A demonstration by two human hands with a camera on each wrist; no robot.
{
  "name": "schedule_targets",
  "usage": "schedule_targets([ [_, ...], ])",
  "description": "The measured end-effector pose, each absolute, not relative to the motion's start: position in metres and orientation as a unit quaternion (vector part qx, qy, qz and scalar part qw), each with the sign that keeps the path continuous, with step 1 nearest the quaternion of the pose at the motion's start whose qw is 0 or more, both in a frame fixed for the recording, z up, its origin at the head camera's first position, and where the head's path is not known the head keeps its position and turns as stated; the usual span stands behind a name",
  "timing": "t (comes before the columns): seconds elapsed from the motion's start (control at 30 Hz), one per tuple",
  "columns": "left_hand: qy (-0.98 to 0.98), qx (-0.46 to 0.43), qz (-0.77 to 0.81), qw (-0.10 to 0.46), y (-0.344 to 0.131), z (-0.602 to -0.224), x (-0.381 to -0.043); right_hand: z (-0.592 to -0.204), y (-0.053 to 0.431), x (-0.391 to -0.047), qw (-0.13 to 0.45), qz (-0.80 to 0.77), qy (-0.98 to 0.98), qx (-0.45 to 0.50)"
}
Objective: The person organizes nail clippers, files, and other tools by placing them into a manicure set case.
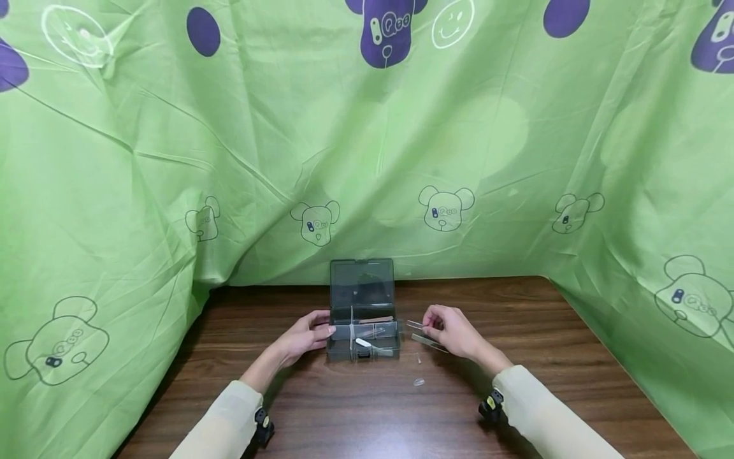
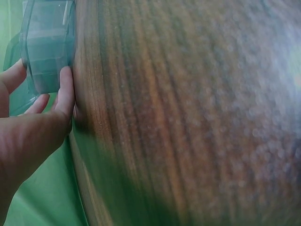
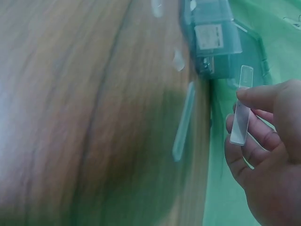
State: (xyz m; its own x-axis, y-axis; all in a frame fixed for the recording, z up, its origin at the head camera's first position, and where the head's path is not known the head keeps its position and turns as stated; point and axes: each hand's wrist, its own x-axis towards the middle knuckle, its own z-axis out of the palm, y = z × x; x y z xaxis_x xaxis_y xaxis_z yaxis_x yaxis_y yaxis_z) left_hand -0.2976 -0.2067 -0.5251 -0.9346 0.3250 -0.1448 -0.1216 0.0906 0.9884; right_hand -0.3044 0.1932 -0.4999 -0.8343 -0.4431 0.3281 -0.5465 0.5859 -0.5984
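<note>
A grey see-through plastic box [image 1: 339,349] stands on the table with its hinged lid [image 1: 362,280] raised at the back. My left hand [image 1: 302,335] grips its left end, thumb at one face and fingertips [image 2: 67,87] along another. Just right of the box, my right hand [image 1: 450,328] pinches a clear flat strip [image 3: 241,125] between thumb and fingers, raised above the table. Under that hand lies another clear strip [image 1: 427,342]. Inside the box, dividers part several slim items, among them a white-ended piece [image 1: 363,343] and a brownish stick [image 1: 376,320].
A small clear oval piece [image 1: 418,382] and a tinier clear bit [image 1: 419,359] lie on the brown wood-grain table [image 1: 321,414], in front and right of the box. Green printed cloth [image 1: 367,159] hangs behind and along both sides.
</note>
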Motion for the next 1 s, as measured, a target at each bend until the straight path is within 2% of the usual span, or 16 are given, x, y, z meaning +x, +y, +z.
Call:
schedule_targets([
  [1.0, 0.720, 0.071, 0.670, 0.165, -0.206, -0.523, -0.297, -0.485, 0.107, -0.300, 0.047, 0.384, -0.858, 0.338],
])
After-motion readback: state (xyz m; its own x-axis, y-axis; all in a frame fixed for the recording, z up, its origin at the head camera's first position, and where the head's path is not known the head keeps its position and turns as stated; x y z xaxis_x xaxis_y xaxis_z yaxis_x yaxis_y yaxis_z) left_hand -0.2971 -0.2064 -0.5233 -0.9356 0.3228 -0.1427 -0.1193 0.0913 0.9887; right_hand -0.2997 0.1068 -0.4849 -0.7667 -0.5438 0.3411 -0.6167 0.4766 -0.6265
